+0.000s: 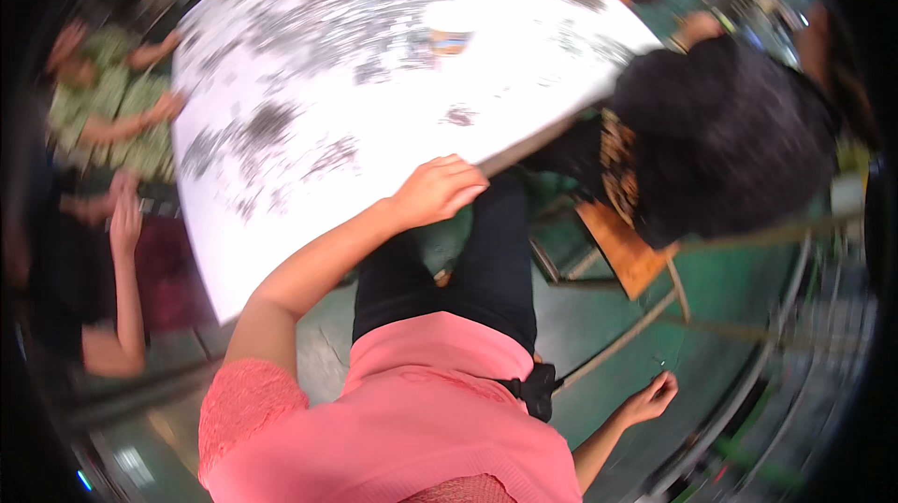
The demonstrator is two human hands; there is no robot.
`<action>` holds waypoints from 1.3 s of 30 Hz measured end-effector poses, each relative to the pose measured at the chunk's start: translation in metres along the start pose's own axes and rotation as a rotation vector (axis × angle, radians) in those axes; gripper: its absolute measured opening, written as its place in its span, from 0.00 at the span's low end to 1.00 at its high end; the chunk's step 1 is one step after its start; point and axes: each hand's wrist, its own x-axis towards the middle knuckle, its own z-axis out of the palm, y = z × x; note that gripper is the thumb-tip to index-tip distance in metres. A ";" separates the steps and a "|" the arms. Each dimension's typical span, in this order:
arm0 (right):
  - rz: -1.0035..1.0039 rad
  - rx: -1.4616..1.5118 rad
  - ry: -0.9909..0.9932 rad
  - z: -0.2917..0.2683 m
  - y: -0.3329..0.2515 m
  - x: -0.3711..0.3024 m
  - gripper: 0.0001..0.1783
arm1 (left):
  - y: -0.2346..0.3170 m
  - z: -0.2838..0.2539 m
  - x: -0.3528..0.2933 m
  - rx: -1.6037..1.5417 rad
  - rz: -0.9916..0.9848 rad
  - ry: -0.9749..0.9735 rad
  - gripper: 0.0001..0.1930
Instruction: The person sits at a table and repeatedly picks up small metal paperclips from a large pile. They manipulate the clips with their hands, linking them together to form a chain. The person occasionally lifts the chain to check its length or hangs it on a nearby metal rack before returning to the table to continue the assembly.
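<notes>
A white table (374, 134) with scattered small dark pieces (271, 124) spreads out in front of me; motion blur hides what kind they are. At its near edge lies my left hand (440, 190), fingers curled and closed, with whatever may be inside hidden. Well away from the table, low on the right, my right hand (650, 398) is closed in a pinch. A tiny dark thin thing shows just above its fingertips, too small to name.
Close on my right sits a person in black (730, 138), beside an orange-brown wooden seat (627, 246). People line the left side, one in a green patterned shirt (103, 101). A small tan-and-blue item (449, 42) lies on the table. The floor (599, 381) is green.
</notes>
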 end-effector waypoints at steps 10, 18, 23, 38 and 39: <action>-0.287 0.339 -0.591 0.131 -0.131 -0.014 0.05 | -0.102 -0.064 -0.106 0.545 -0.681 0.525 0.20; -0.338 0.405 -0.871 0.177 -0.183 -0.054 0.05 | -0.168 -0.142 -0.135 0.494 -1.243 0.467 0.27; -0.393 0.393 -0.998 0.193 -0.203 -0.072 0.04 | -0.179 -0.146 -0.142 0.308 -0.924 0.575 0.18; -0.467 0.401 -1.132 0.214 -0.230 -0.086 0.03 | -0.154 -0.200 -0.113 -0.421 -0.875 0.825 0.13; -0.495 0.410 -1.130 0.213 -0.235 -0.087 0.04 | -0.153 -0.204 -0.123 -0.386 -0.910 0.832 0.12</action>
